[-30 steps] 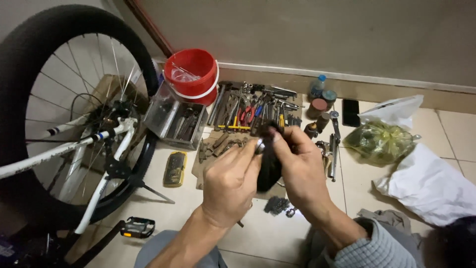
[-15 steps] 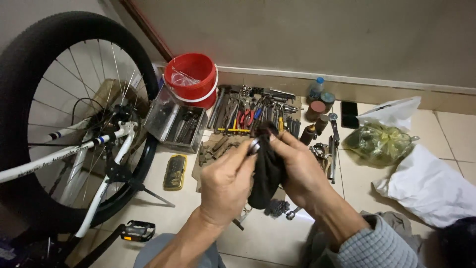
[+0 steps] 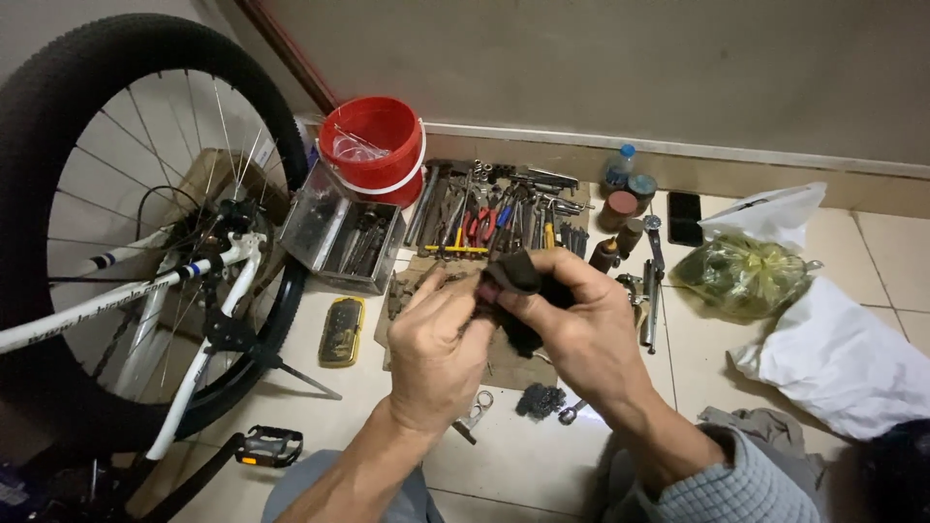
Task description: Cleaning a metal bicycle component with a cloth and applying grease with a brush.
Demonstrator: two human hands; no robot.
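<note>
Black rag (image 3: pixel 518 291) sits bunched between both hands above the tiled floor (image 3: pixel 542 465): right hand (image 3: pixel 581 329) has its grip clamped on the rag's top, left hand (image 3: pixel 436 353) has its fingers pinched narrow into the rag's lower edge. Just beyond the grip lie spread hand tools (image 3: pixel 494 208) and a red bucket (image 3: pixel 373 145); a bicycle wheel (image 3: pixel 126 223) stands well to its left.

Left hand (image 3: pixel 438 351) and right hand (image 3: pixel 581 329) meet at centre, fingers curled, apparently pinching together.
</note>
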